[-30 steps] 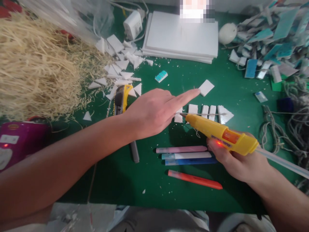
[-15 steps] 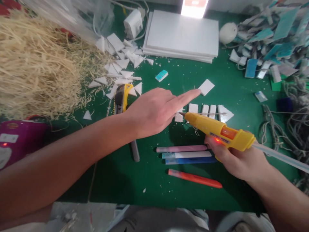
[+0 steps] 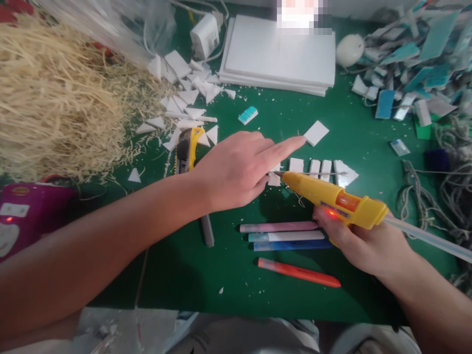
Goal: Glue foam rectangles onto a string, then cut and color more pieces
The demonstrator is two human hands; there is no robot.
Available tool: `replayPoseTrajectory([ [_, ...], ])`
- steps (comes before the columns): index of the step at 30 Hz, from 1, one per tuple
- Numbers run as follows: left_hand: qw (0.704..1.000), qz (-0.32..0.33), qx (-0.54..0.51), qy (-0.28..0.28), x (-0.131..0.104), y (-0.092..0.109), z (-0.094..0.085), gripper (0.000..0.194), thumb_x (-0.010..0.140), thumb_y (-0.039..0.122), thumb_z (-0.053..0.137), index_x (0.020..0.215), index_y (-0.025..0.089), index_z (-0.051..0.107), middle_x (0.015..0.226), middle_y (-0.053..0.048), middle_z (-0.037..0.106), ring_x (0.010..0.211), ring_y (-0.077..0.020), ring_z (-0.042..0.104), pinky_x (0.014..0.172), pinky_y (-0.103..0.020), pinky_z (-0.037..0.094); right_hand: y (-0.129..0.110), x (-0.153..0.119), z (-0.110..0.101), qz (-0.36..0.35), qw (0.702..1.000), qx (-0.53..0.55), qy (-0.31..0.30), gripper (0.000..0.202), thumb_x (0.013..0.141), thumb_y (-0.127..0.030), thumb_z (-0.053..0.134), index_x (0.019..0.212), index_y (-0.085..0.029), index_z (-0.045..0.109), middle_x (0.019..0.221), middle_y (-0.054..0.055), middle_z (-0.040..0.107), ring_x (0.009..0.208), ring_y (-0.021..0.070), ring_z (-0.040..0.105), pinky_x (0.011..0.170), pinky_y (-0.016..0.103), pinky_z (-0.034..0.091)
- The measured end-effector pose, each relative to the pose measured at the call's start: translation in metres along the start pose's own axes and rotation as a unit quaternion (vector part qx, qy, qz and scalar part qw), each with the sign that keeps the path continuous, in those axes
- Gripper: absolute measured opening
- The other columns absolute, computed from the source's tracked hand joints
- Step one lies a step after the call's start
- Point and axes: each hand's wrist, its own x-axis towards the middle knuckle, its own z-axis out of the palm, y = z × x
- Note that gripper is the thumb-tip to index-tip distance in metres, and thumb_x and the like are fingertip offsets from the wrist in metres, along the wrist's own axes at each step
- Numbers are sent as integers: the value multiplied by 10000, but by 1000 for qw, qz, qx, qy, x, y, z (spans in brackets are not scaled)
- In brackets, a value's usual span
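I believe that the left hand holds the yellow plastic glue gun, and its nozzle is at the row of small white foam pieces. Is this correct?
Only the hand is wrong: the head view shows the right hand holding the yellow plastic glue gun. Its nozzle is indeed at the row of small white foam pieces.

The left arm (image 3: 136, 221) reaches across, index finger extended, while the right hand (image 3: 363, 241) is curled closed.

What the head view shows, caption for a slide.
Right hand holding yellow glue gun, nozzle beside left hand and white pieces.
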Motion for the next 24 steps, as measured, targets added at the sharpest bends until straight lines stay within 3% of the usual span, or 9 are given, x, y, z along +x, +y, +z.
replayPoseTrajectory([
  [5, 1000, 0, -28, 6, 0, 2, 3, 645, 960, 277, 572, 1557, 148, 366, 1300, -137, 660, 1209, -302, 623, 1025, -460, 498, -1, -1, 0, 2, 1000, -3, -7, 356, 1002, -364, 473, 664, -268, 526, 553, 10, 642, 439, 158, 597, 414, 282, 457],
  [15, 1000, -9, -21, -17, 0, 0, 7, 608, 1004, 284, 534, 1553, 108, 341, 1191, -117, 701, 1100, -265, 650, 952, -409, 515, -2, -1, -3, 24, 999, 41, -10, 400, 1007, -403, 505, 639, -249, 486, 521, 2, 585, 417, 144, 552, 406, 270, 426],
  [24, 1000, 5, -14, -18, -1, 0, 5, 591, 998, 280, 558, 1538, 109, 390, 1211, -137, 704, 1136, -267, 652, 1000, -409, 496, 2, -11, -1, 84, 994, 67, -11, 347, 998, -460, 539, 745, -238, 624, 609, 18, 638, 489, 160, 583, 464, 275, 484],
])
